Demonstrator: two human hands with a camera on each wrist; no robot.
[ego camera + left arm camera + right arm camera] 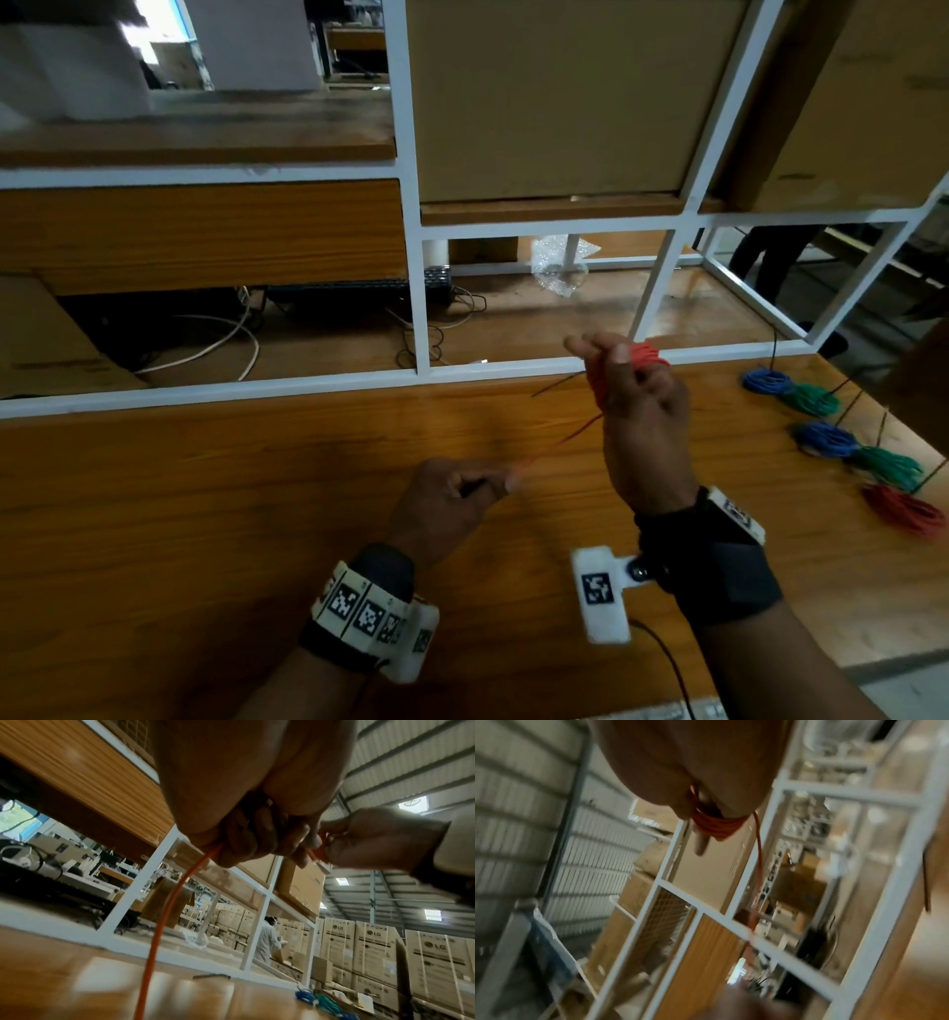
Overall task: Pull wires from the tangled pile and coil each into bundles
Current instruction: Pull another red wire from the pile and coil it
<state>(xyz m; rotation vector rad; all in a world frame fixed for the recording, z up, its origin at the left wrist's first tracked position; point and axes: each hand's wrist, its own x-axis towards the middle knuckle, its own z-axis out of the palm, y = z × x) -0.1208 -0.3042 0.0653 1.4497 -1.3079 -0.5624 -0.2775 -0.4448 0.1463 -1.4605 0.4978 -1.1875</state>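
Right hand (637,406) raised, red wire (575,434) looped round fingers as former; left hand (452,501) pinches tail taut. Finished bundles (842,442) parked near worktop (205,488) right edge.

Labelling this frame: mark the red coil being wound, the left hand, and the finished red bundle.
red coil (648,354): head view, loops wrapped over the right hand's fingers.
left hand (447,506): head view, back of hand.
finished red bundle (904,509): head view, middle of loops.

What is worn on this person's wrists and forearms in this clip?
Both forearms are bare, with no sleeves. The left hand has a black wrist strap ringed by white blocks with black square code markers. The right hand has a wider black wrap, a white marker tag, a white camera block with one marker, and a thin black cable.
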